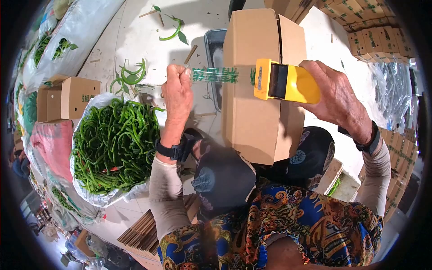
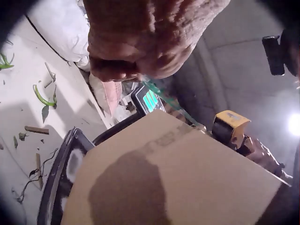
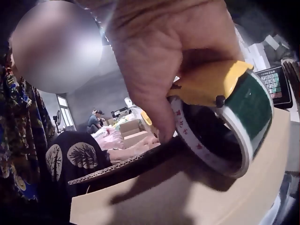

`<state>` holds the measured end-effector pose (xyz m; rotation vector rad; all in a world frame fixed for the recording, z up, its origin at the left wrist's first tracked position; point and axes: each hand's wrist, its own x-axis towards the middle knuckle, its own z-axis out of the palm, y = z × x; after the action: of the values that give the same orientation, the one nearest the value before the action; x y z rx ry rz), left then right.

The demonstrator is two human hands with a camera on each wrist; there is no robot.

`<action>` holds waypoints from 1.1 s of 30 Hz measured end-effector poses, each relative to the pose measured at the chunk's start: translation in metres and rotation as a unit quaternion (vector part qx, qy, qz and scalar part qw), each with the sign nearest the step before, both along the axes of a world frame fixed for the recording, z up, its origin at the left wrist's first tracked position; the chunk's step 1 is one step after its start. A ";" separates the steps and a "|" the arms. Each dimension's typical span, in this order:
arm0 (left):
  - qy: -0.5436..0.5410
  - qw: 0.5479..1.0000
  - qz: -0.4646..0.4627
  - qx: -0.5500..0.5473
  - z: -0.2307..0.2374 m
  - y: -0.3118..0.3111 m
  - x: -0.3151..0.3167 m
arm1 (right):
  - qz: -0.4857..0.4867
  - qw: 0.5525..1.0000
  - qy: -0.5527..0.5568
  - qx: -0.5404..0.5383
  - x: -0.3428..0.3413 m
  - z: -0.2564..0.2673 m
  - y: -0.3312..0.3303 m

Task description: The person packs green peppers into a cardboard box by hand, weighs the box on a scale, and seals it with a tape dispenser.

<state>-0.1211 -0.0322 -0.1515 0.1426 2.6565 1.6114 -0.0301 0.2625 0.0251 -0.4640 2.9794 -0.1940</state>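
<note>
My left hand (image 1: pixel 177 96) pinches the free end of a clear tape strip (image 1: pixel 216 75) with green printing. The strip stretches level over the cardboard box (image 1: pixel 249 121) to a yellow tape dispenser (image 1: pixel 302 84), which my right hand (image 1: pixel 337 94) grips. In the right wrist view, the tape roll (image 3: pixel 251 110) shows green, with a white core. The box sits between the person's knees, its top flaps folded in with a dark gap between them. From the left wrist view, the tape (image 2: pixel 176 99) runs above the box's end, and a hand's shadow falls on the cardboard.
A white sack (image 1: pixel 83 117) of green chillies (image 1: pixel 117 148) stands to the left. Loose chillies (image 1: pixel 173 29) and stems lie on the pale floor. Behind the box is a dark tray (image 1: pixel 211 58). Flat cardboard (image 1: pixel 141 229) lies lower left; finished cartons (image 1: pixel 382 40) are stacked upper right.
</note>
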 end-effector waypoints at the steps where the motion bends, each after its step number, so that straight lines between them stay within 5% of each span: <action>1: 0.025 1.000 -0.003 -0.008 -0.011 0.001 -0.001 | 0.013 1.000 0.004 0.006 -0.001 0.001 -0.002; 9: 0.105 0.991 -0.080 -0.016 -0.076 0.039 0.012 | 0.039 0.999 0.008 0.025 -0.003 -0.013 -0.003; 12: 0.019 0.990 -0.123 -0.066 -0.079 0.063 0.019 | 0.031 0.999 0.001 0.019 -0.002 -0.016 0.000; 22: 0.043 0.974 -0.209 -0.076 -0.106 0.057 0.023 | 0.033 0.999 0.013 0.001 -0.001 -0.020 0.002; 24: 0.050 0.979 -0.169 -0.099 -0.105 0.061 0.023 | 0.041 0.999 0.022 -0.014 0.001 -0.020 0.005; 26: -0.052 0.995 -0.074 0.036 -0.096 0.062 0.008 | 0.028 0.999 0.038 0.005 0.004 -0.017 0.005; 27: 0.004 0.996 -0.040 0.083 -0.086 0.070 0.002 | 0.028 0.999 0.021 -0.001 0.005 -0.018 0.005; 30: -0.004 0.975 -0.076 0.208 -0.093 0.092 0.009 | 0.025 0.999 0.026 -0.010 0.004 -0.020 0.005; 32: -0.027 0.984 -0.083 0.153 -0.117 0.085 0.002 | 0.043 0.998 0.022 -0.028 0.003 -0.022 0.008; 33: 0.040 0.990 -0.137 0.005 -0.119 0.080 -0.001 | 0.044 0.998 0.021 -0.037 0.003 -0.022 0.008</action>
<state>-0.1223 0.0475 -0.2704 0.5572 2.5471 1.5596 -0.0274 0.2703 0.0031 -0.6128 2.9934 -0.2904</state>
